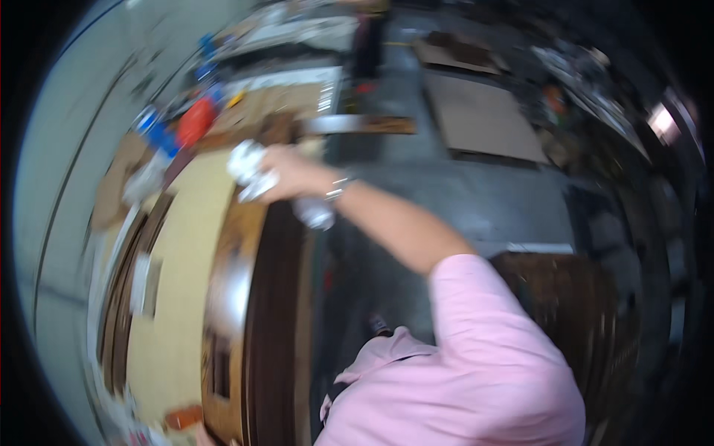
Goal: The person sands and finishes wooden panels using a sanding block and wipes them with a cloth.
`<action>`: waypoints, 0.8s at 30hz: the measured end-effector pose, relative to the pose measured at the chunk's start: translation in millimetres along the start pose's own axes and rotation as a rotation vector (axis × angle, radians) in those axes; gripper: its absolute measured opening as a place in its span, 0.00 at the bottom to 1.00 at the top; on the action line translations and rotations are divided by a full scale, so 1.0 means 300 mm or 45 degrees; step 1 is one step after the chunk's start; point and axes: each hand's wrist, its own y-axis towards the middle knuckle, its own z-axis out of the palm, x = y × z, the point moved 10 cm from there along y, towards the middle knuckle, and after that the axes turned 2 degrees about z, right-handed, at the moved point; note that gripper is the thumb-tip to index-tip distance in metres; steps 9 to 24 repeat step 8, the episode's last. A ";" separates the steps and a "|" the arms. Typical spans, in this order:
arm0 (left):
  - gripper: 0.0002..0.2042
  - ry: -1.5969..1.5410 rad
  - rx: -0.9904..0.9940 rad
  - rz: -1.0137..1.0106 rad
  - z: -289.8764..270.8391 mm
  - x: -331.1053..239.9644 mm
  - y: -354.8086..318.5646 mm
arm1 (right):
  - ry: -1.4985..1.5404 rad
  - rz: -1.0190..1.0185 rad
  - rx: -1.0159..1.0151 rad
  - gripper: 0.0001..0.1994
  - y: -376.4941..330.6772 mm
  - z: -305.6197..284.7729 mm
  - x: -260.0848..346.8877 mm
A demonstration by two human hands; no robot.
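My right hand (294, 175), with a metal band at its wrist, reaches over the bench and is closed on a crumpled white cloth (251, 171). Just under the wrist a clear, roundish object (316, 214) shows; blur hides what it is and whether I hold it. Below the hand lies a long, glossy brown wooden board (229, 282) with a rectangular cutout near its close end. A dark brown board (275, 297) runs beside it on the right. Only a sliver of my left hand (204, 437) shows at the lower edge, by the glossy board's near end; its fingers are mostly hidden.
A pale yellow board (178, 275) bears a small whitish block (145, 286). An orange-brown piece (184, 418) lies near the front. Red (196, 123) and blue (156, 132) items stand at the far left. Flat panels (483, 115) lie beyond the grey floor (491, 201).
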 end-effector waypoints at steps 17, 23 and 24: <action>0.34 0.192 0.050 0.893 -0.010 -0.561 0.443 | -0.160 0.089 -0.221 0.21 0.050 -0.024 -0.005; 0.34 0.192 0.050 0.893 -0.010 -0.561 0.443 | -0.160 0.089 -0.221 0.21 0.050 -0.024 -0.005; 0.34 0.192 0.050 0.893 -0.010 -0.561 0.443 | -0.160 0.089 -0.221 0.21 0.050 -0.024 -0.005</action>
